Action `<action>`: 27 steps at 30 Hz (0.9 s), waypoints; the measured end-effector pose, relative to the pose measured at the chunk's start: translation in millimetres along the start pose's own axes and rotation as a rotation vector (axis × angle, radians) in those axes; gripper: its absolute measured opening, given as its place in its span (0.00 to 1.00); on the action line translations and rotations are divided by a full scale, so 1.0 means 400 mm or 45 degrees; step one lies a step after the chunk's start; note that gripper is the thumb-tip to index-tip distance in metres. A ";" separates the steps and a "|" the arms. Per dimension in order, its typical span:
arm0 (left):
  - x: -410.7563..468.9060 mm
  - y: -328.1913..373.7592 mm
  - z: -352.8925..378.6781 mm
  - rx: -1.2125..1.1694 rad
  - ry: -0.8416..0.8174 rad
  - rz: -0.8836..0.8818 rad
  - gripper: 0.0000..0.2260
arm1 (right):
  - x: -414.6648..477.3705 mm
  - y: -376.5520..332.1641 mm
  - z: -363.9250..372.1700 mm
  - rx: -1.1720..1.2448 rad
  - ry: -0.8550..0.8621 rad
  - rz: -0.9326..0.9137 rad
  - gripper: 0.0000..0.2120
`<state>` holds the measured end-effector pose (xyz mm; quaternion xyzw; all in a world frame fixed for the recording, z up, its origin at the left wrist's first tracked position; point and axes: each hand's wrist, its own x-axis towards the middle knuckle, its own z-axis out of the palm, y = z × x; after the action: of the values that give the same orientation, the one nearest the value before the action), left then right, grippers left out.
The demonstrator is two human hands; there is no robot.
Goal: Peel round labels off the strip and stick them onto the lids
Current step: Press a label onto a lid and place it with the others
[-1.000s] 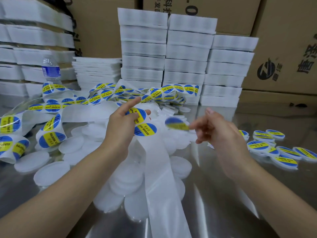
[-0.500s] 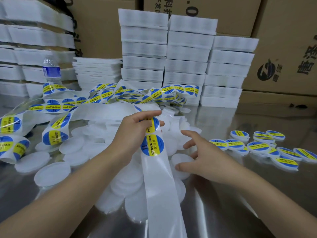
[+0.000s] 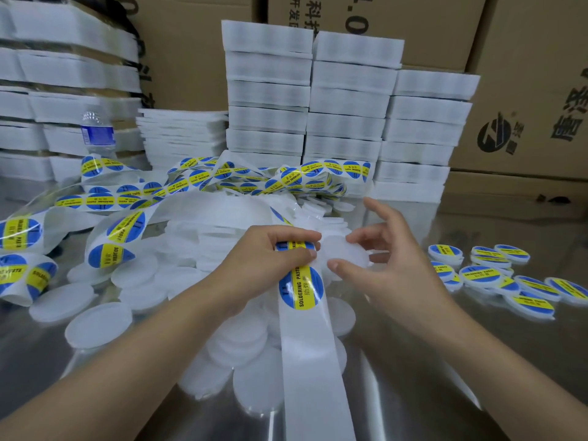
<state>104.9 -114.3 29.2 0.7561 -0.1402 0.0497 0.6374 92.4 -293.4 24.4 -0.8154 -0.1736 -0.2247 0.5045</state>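
Observation:
A white backing strip (image 3: 313, 354) with round blue-and-yellow labels (image 3: 301, 289) runs from the tangle at the back down toward me. My left hand (image 3: 270, 259) grips the strip, fingers curled over a label at its bend. My right hand (image 3: 391, 265) holds a plain white round lid (image 3: 345, 261) between thumb and fingertips, right beside the left hand's fingers. A pile of bare white lids (image 3: 232, 338) lies under and around the strip. Labelled lids (image 3: 483, 275) lie in a group on the right.
The strip's loose coils (image 3: 127, 198) sprawl across the shiny metal table (image 3: 445, 377) at left and back. Stacks of white foam trays (image 3: 346, 100) and cardboard boxes (image 3: 534, 90) stand behind. A water bottle (image 3: 97, 132) is at the back left.
My right hand set a labelled lid among those on the right, then picked a bare lid from the pile and raised it beside the left hand. The left hand pulled the strip lower.

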 end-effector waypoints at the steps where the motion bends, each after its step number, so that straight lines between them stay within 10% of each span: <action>1: 0.000 0.002 0.003 0.004 0.007 -0.030 0.12 | -0.002 -0.004 -0.001 0.004 0.001 -0.033 0.34; 16: 0.000 0.001 0.003 -0.021 -0.145 -0.214 0.05 | -0.021 -0.022 -0.006 -0.291 -0.045 -0.358 0.34; 23: 0.002 -0.002 0.002 -0.056 -0.154 -0.246 0.06 | -0.004 -0.053 -0.019 0.494 0.210 -0.104 0.08; 27: 0.002 -0.001 0.001 -0.070 -0.138 -0.266 0.06 | 0.017 -0.052 -0.039 0.785 0.219 0.288 0.22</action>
<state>105.8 -115.0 28.8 0.7504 -0.0964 -0.0618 0.6509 84.6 -298.1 49.6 -0.6166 -0.0986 -0.1723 0.7618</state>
